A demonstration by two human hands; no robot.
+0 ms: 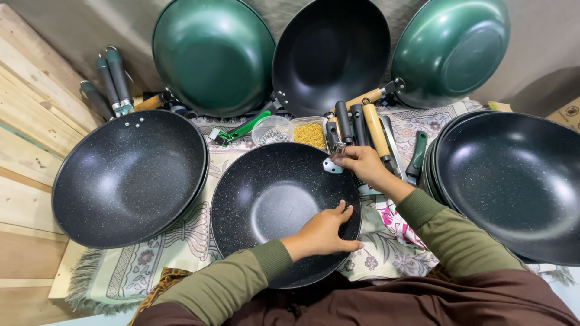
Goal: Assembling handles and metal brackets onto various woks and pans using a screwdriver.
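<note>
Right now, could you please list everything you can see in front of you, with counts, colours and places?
speckled wok: one, black, centre, on the cloth
metal bracket: one, silver, at that wok's far rim
left wok stack: black, at least two nested
right wok stack: black, several nested
leaning woks: three at the back, green, black, green
loose handles: several, wood, black and green, behind the centre wok
grey-green handles: three, far left
small tubs: clear with silvery bits, another with gold bits
patterned cloth: one, beige
left hand: on the wok's near rim
right hand: pinching the bracket
</note>
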